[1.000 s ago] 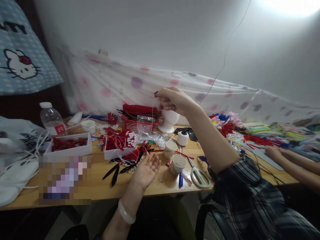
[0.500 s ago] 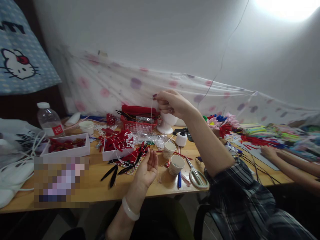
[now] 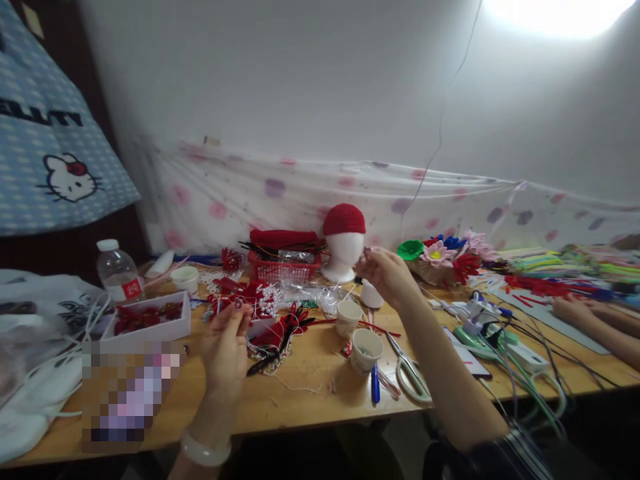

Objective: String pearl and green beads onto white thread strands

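My left hand [image 3: 225, 350] is raised over the front of the table, thumb and forefinger pinched together. What they hold, if anything, is too small to make out. My right hand [image 3: 387, 275] is closed in a pinch in front of the white foam head [image 3: 345, 250] with its red cap [image 3: 345, 221]. A thin white thread hung from that pinch a moment ago; against this background it hardly shows. Between the hands lie red and black flower pieces [image 3: 287, 330] and white bead strings [image 3: 270, 299]. A white spool [image 3: 371, 295] stands partly behind my right hand.
Two paper cups [image 3: 367, 350], scissors [image 3: 411, 377] and a blue pen [image 3: 375, 385] lie near the front edge. A box of red pieces [image 3: 150, 320] and a bottle [image 3: 119, 270] stand left. Cables [image 3: 530, 373] and another person's hands [image 3: 575, 310] are at right.
My right hand has come down and to the right, uncovering the foam head. My left hand has moved left and up, its loosely curled fingers now pinched. The view has shifted slightly.
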`<state>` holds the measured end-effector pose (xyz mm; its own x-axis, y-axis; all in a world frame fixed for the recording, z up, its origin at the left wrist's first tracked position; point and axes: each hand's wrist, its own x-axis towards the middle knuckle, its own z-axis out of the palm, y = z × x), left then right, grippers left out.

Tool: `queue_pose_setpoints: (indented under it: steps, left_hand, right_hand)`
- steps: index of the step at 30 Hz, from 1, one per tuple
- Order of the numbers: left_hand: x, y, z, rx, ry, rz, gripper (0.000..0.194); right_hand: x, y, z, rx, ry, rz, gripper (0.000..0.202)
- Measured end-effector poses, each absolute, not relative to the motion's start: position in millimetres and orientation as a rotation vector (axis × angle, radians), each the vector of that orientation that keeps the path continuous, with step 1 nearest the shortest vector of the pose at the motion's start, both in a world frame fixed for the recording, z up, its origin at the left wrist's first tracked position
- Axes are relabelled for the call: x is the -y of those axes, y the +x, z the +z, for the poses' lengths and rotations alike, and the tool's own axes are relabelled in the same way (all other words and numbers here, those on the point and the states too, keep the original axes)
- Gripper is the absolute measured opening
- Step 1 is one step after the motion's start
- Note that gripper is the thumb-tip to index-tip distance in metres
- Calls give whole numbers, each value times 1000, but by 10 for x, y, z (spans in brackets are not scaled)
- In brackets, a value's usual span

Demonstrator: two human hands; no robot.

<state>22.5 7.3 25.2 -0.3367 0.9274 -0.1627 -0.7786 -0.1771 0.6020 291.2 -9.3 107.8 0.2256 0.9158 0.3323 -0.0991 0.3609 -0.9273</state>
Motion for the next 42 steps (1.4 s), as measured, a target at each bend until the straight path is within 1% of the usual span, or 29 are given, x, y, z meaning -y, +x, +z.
queue_pose_setpoints:
  steps: [2,5,10,14,17,20,22,23,25,28,32,34,38,42]
  left_hand:
    - [-119,143,426,-728,453,1875,18]
    - [-187,82,768,-724,715,1938,20]
    - [-295,119,1393,-793,1415,2047,20]
    - [-268,273,1779,-786,1735,1935,13]
    - [-159,409,1900,-826,1910,1744,10]
    - [-36,528,1873,-856,2035,1463,8]
    - [33,596,1811,-853,2019,1318,6]
    - [62,625,1775,-845,1962,1291,7]
    - [107,670,1698,-817,1813,1308,12]
    - [136,704,1570,-777,1659,1357,15]
    - [107,744,1356,-714,1522,1386,17]
    - [80,782,1240,-667,1421,1405,24]
    - [70,862,1024,-584,1210,1435,48]
    - [147,914,819,-567,1093,1393,54]
  right_hand:
    - [143,2975,873,1090,-974,909,35]
    - [238,2995,598,1074,-1025,987,34]
    - [403,2861,192,1082,-1059,1098,33]
    - [557,2712,19,1086,-1038,1089,28]
    - [699,2640,161,1107,-992,971,28]
    - [760,2526,515,1188,-873,860,35]
    - [707,2397,745,1253,-766,866,44]
    - [658,2323,828,1275,-720,891,49]
    - [551,2172,908,1305,-654,950,53]
    - [469,2001,854,1323,-608,1024,51]
    - [512,1940,703,1284,-612,1020,49]
    - [528,1961,660,1260,-629,997,49]
    - [495,2021,607,1217,-681,921,47]
    - [463,2048,533,1200,-732,823,43]
